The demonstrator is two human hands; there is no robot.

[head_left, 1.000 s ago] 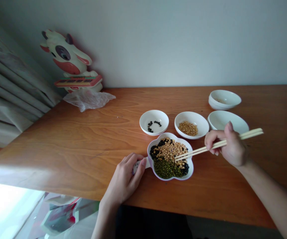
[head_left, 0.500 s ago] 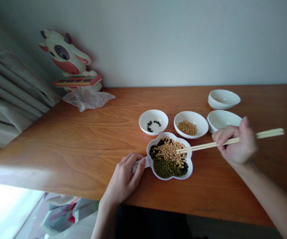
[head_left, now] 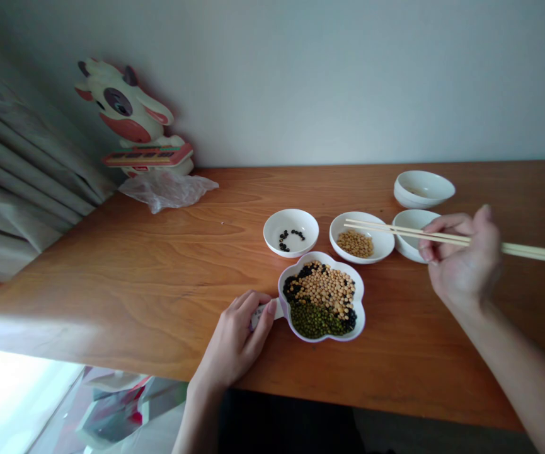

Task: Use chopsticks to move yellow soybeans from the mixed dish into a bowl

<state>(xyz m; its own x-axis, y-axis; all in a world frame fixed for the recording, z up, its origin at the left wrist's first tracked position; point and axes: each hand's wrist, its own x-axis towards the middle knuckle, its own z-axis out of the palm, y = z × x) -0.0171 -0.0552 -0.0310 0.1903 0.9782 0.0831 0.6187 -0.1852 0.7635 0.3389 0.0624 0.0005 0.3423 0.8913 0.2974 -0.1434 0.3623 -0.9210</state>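
Note:
My left hand (head_left: 234,337) grips the handle (head_left: 265,313) of a white flower-shaped dish (head_left: 317,254). That dish holds soybeans, black beans and mung beans in separate heaps. My right hand (head_left: 464,258) holds a pair of wooden chopsticks (head_left: 442,238) level, with the tips over the near-left rim of a white bowl of soybeans (head_left: 361,214). No bean shows between the tips. A white bowl (head_left: 407,219) sits partly hidden behind my right hand.
A small white bowl (head_left: 291,214) holds several black beans. Stacked white bowls (head_left: 423,188) stand at the back right of the wooden table (head_left: 159,284). A cow figurine (head_left: 125,110), a plastic bag (head_left: 166,191) and a curtain (head_left: 17,151) lie beyond the table's far-left corner.
My right hand has moved right and away from me, lifting the chopsticks out over the flower-shaped dish to the soybean bowl. My left hand stays on the handle.

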